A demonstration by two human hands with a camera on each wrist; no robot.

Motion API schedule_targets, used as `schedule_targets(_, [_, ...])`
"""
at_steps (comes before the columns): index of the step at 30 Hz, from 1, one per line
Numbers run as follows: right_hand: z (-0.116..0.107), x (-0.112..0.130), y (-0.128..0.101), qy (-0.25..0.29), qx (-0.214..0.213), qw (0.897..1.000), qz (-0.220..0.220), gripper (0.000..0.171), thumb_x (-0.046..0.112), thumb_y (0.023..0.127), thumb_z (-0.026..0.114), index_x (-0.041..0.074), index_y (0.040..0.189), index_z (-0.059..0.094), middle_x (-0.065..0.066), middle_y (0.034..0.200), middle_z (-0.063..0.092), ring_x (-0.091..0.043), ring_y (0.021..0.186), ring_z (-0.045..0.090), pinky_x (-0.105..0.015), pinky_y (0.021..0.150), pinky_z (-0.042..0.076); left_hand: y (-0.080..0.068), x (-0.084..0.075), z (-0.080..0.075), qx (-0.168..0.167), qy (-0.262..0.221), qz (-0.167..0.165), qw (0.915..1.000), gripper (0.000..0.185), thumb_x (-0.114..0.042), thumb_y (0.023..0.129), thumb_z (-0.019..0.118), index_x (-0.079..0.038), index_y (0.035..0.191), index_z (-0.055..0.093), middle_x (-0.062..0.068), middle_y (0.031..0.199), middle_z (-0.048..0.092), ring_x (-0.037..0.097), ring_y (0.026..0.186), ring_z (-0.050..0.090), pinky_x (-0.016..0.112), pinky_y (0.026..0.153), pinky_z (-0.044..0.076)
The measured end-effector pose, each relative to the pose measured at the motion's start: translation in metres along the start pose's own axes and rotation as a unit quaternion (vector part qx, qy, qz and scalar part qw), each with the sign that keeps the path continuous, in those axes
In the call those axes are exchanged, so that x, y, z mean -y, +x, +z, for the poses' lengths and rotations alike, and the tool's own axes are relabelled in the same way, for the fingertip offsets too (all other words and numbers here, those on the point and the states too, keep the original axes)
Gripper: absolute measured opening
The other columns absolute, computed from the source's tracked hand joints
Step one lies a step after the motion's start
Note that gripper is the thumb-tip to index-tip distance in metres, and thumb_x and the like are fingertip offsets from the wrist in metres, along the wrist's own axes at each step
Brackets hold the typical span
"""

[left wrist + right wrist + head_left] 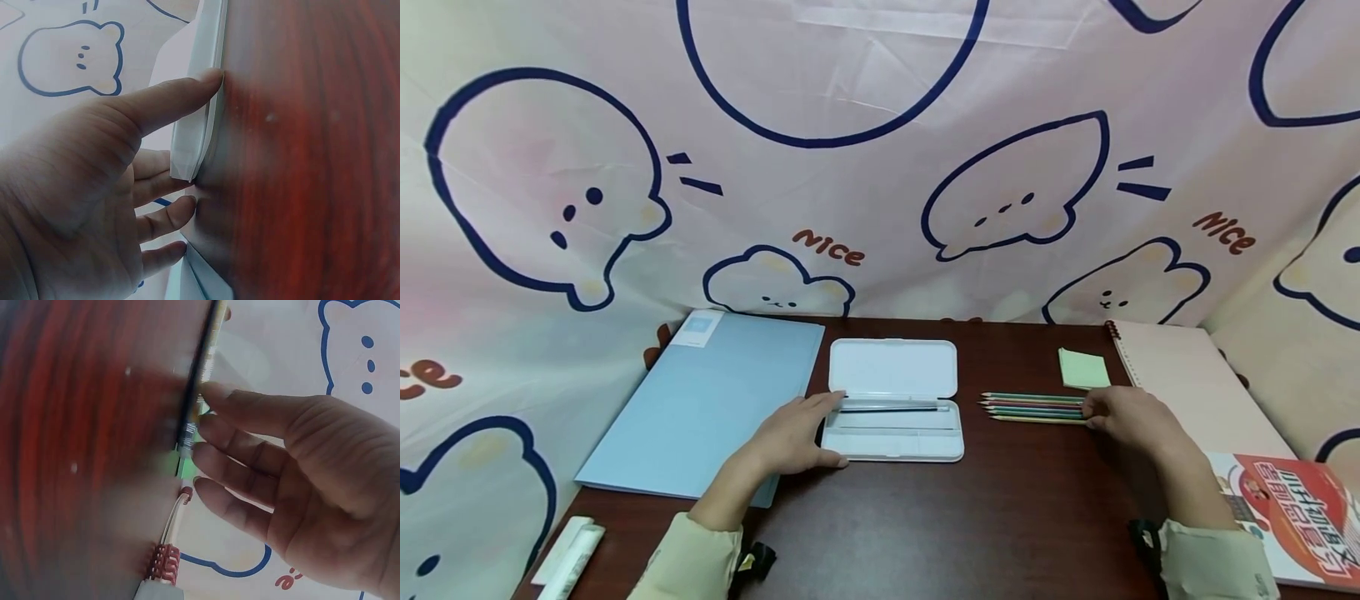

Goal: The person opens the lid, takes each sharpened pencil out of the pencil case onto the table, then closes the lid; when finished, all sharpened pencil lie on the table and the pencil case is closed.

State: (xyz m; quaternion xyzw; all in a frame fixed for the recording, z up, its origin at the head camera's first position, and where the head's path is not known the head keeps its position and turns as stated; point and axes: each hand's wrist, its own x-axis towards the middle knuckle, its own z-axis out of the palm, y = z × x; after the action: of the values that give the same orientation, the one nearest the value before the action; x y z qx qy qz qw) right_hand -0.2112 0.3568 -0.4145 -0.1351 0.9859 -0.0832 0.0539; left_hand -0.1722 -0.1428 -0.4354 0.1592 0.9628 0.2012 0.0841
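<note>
A white pencil case (895,445) lies with its lid raised at the back, and a slim pen-like item (895,409) rests inside along the hinge side. My left hand (793,433) holds the case by its left end, thumb at the front edge and index finger near the hinge. In the left wrist view, that thumb (178,100) lies against the case's side (199,125). My right hand (1131,417) pinches the right ends of several colored pencils (1030,407), laid side by side with points to the left. The right wrist view shows its fingertips (209,425) at the pencil ends.
A light blue folder (700,400) lies left of the case, partly under my left wrist. Green sticky notes (1083,369) and a spiral notebook (1195,383) lie behind and beside my right hand. A red-and-white book (1300,517) overlaps the notebook's front. White tube-like items (571,558) lie front left.
</note>
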Motion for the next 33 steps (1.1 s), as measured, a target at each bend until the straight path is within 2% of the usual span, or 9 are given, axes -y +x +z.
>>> schedule_targets(5, [0.002, 0.004, 0.003, 0.004, -0.012, 1.0, -0.003, 0.01, 0.014, 0.089, 0.075, 0.018, 0.086, 0.067, 0.002, 0.082, 0.064, -0.017, 0.072, 0.053, -0.041, 0.066, 0.046, 0.0, 0.0, 0.0, 0.0, 0.002, -0.003, 1.0, 0.096, -0.047, 0.076, 0.087, -0.014, 0.155, 0.042, 0.008, 0.154, 0.05, 0.036, 0.137, 0.05, 0.055, 0.11, 0.043])
schedule_targets(9, [0.003, 0.023, 0.008, 0.032, -0.037, 0.998, -0.029, 0.005, 0.018, 0.091, 0.075, 0.018, 0.094, 0.072, 0.001, 0.089, 0.07, -0.019, 0.08, 0.06, -0.047, 0.073, 0.051, -0.001, 0.0, 0.0, 0.0, 0.001, -0.003, 1.0, 0.097, -0.046, 0.076, 0.087, -0.014, 0.155, 0.043, 0.008, 0.154, 0.05, 0.036, 0.137, 0.05, 0.054, 0.109, 0.043])
schedule_targets(13, [0.003, 0.058, 0.016, 0.063, -0.048, 0.993, -0.087, 0.011, 0.019, 0.093, 0.073, 0.019, 0.104, 0.075, 0.003, 0.097, 0.073, -0.016, 0.085, 0.063, -0.044, 0.077, 0.053, 0.0, 0.0, -0.001, -0.001, -0.002, -0.002, 1.0, 0.096, -0.046, 0.076, 0.087, -0.014, 0.155, 0.042, 0.008, 0.155, 0.049, 0.037, 0.138, 0.049, 0.055, 0.11, 0.042])
schedule_targets(18, [0.001, 0.112, 0.031, 0.084, -0.047, 0.983, -0.158, 0.013, 0.017, 0.093, 0.073, 0.019, 0.106, 0.076, 0.008, 0.099, 0.073, -0.009, 0.086, 0.065, -0.037, 0.078, 0.053, 0.0, 0.0, 0.0, 0.0, -0.006, -0.006, 1.0, 0.096, -0.046, 0.076, 0.087, -0.014, 0.155, 0.042, 0.008, 0.155, 0.049, 0.038, 0.139, 0.048, 0.056, 0.111, 0.041])
schedule_targets(22, [0.006, 0.153, 0.045, 0.072, -0.024, 0.982, -0.175, 0.018, 0.016, 0.094, 0.072, 0.019, 0.111, 0.077, 0.005, 0.108, 0.075, -0.013, 0.097, 0.069, -0.04, 0.087, 0.056, -0.001, 0.0, 0.0, 0.0, -0.008, -0.007, 0.9999, 0.095, -0.046, 0.076, 0.087, -0.015, 0.155, 0.042, 0.007, 0.155, 0.049, 0.039, 0.139, 0.047, 0.057, 0.111, 0.041])
schedule_targets(26, [0.017, 0.179, 0.056, 0.039, 0.002, 0.982, -0.185, 0.024, 0.013, 0.094, 0.071, 0.016, 0.117, 0.077, -0.001, 0.116, 0.076, -0.02, 0.109, 0.07, -0.044, 0.094, 0.056, -0.001, -0.001, 0.0, 0.0, -0.008, -0.005, 1.0, 0.095, -0.045, 0.076, 0.087, -0.015, 0.155, 0.043, 0.007, 0.154, 0.05, 0.038, 0.138, 0.048, 0.056, 0.111, 0.041])
schedule_targets(30, [0.027, 0.192, 0.061, 0.01, 0.008, 0.983, -0.183, 0.024, 0.013, 0.093, 0.073, 0.017, 0.116, 0.078, -0.001, 0.113, 0.075, -0.021, 0.106, 0.07, -0.042, 0.087, 0.057, -0.002, -0.002, 0.0, 0.002, -0.006, -0.005, 1.0, 0.095, -0.045, 0.076, 0.087, -0.014, 0.155, 0.043, 0.007, 0.155, 0.049, 0.038, 0.138, 0.048, 0.055, 0.111, 0.042])
schedule_targets(33, [0.029, 0.199, 0.062, -0.012, 0.001, 0.981, -0.191, 0.017, 0.013, 0.092, 0.074, 0.019, 0.107, 0.08, 0.001, 0.104, 0.075, -0.017, 0.093, 0.069, -0.038, 0.076, 0.057, -0.003, -0.001, -0.001, 0.001, -0.005, -0.01, 0.9999, 0.095, -0.045, 0.076, 0.087, -0.015, 0.155, 0.042, 0.007, 0.155, 0.049, 0.038, 0.139, 0.048, 0.055, 0.111, 0.041])
